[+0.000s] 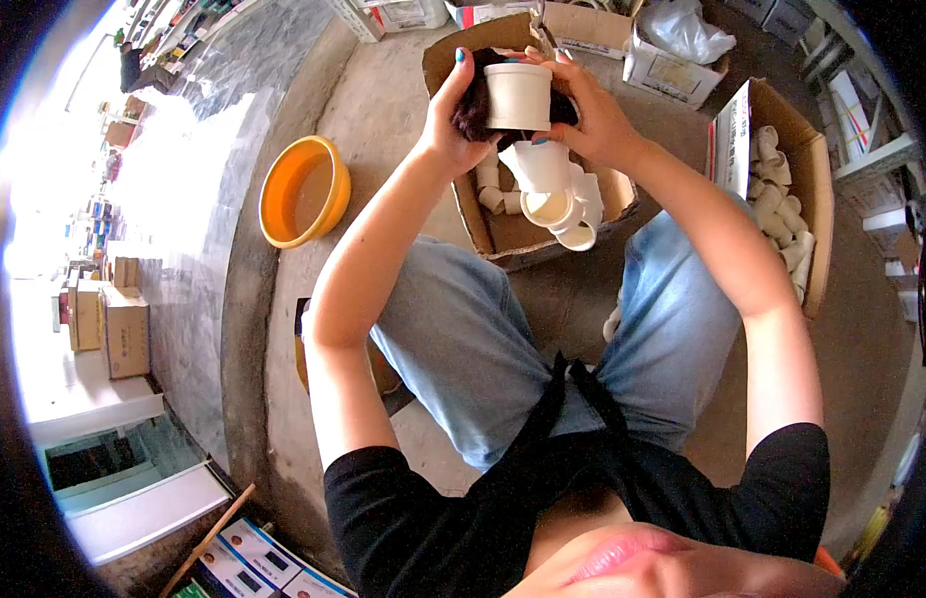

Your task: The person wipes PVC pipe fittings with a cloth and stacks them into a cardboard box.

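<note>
Both your hands are clamped on one white pipe fitting, raised over the far half of the open cardboard box in front of you. Your left hand (453,125) grips the left side of the white pipe fitting (519,98) through a dark cloth (473,108), thumb pointing up. Your right hand (595,115) takes the right side, fingertips near the top and thumb at the lower edge, with more dark cloth showing under the fingers. Just below the held piece, you have larger white fittings (581,204) toward the near right corner of the open cardboard box (503,236); whether the topmost one touches your piece, I cannot tell. Smaller fittings (490,199) lie along that box's left edge. On the floor (433,439), an orange basin (340,189) stands apart to the left of your box. To your right, beyond your knee, a second box (818,214) holds a heap of pale fittings (777,214).
</note>
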Action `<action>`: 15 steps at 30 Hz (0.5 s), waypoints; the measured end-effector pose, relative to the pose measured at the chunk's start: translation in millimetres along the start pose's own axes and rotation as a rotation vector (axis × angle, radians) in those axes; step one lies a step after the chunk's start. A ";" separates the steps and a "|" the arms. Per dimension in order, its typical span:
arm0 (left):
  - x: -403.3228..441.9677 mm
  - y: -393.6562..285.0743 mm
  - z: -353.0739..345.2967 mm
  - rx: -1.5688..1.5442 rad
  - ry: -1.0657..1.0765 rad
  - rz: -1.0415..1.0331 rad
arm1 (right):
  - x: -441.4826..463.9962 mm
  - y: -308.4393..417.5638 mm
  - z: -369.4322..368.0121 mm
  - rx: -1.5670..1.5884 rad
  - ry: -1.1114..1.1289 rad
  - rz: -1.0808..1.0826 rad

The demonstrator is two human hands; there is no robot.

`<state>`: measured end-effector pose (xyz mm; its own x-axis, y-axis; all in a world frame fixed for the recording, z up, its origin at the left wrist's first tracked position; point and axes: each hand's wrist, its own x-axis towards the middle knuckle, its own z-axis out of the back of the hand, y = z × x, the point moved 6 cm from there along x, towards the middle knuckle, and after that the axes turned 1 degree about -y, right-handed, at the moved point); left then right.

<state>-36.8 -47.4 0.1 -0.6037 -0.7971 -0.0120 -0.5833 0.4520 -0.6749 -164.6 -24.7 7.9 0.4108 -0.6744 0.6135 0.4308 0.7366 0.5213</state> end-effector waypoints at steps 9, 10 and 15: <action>4.0 -1.5 20.1 0.304 -0.251 -0.106 | 10.8 25.5 10.9 -0.152 0.002 0.044; 6.0 -5.3 22.0 0.390 -0.280 -0.180 | 11.5 32.7 12.0 -0.184 0.006 0.079; 6.7 -6.3 26.8 0.507 -0.359 -0.263 | 6.6 28.7 7.4 -0.201 0.087 -0.083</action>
<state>-22.6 -66.3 -15.5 -0.2071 -0.9782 0.0145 -0.3056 0.0506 -0.9508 -155.5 -7.6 31.2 0.4313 -0.7408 0.5150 0.6141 0.6592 0.4339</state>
